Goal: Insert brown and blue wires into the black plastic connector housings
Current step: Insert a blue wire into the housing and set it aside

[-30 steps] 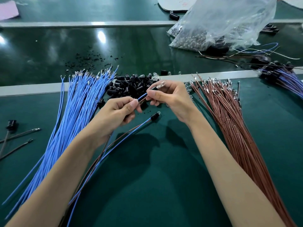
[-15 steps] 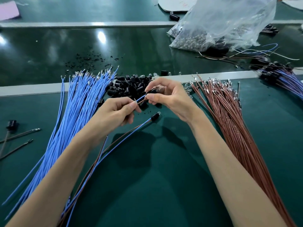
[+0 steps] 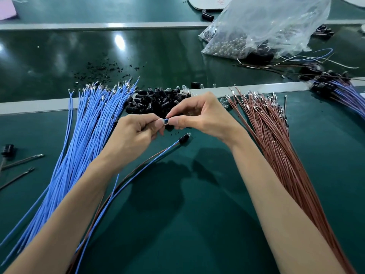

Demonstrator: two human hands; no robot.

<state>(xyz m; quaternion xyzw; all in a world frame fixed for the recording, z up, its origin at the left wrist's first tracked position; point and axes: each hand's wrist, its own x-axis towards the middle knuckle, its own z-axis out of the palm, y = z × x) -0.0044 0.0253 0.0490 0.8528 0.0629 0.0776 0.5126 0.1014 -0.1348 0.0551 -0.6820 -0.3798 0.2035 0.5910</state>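
Note:
My left hand (image 3: 136,133) pinches a blue and brown wire pair (image 3: 166,121) near its tips. My right hand (image 3: 199,115) pinches a small black connector housing, mostly hidden by its fingertips, right against those tips. A loose pile of black housings (image 3: 156,101) lies just behind both hands. Blue wires (image 3: 88,125) fan out on the left, and brown wires (image 3: 272,135) on the right. One assembled blue-brown pair with a black housing (image 3: 183,138) lies on the mat below my hands.
A clear plastic bag of small parts (image 3: 256,30) sits at the back right. A bundle of assembled wires (image 3: 339,88) lies at the far right. Dark rods and a black part (image 3: 7,149) lie at the left edge. A metal rail (image 3: 39,105) crosses the bench.
My hands have closed together: the stretch of blue wire showing between them has shrunk to a short stub, and my right fingertips have moved left against the left ones.

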